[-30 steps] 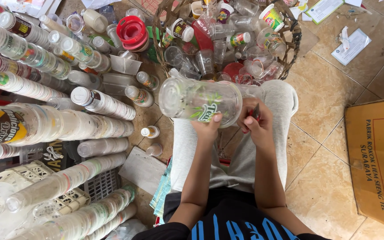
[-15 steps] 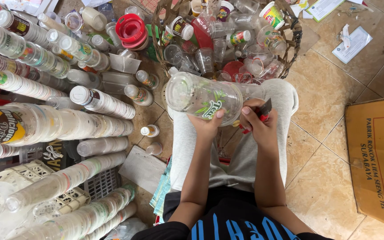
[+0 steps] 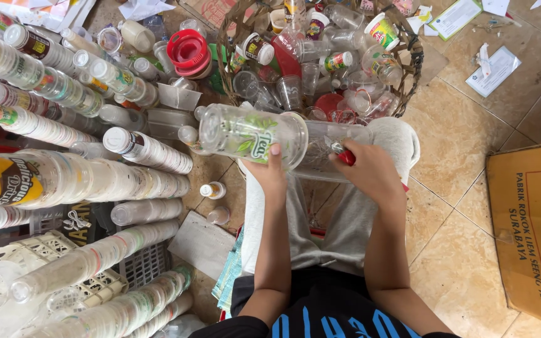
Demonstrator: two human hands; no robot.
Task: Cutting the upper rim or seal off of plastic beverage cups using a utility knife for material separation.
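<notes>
Head view is showing the person sitting with grey-trousered knees (image 3: 320, 219) pointing away, both forearms reaching out over them. Just beyond the knees, the left hand (image 3: 269, 172) is gripping the near side of a clear plastic cup (image 3: 252, 134) with a green leaf print, which is lying sideways, thumb pressing on its wall. Right of it, the right hand (image 3: 370, 172) is closing around a small red-handled tool (image 3: 344, 155), resting against a second clear cup (image 3: 333, 150) lying beside the first. To the left, long stacks of nested cups (image 3: 76, 175) are lying on the floor. Farther off, a wicker basket (image 3: 408, 62) is holding loose cups and lids.
</notes>
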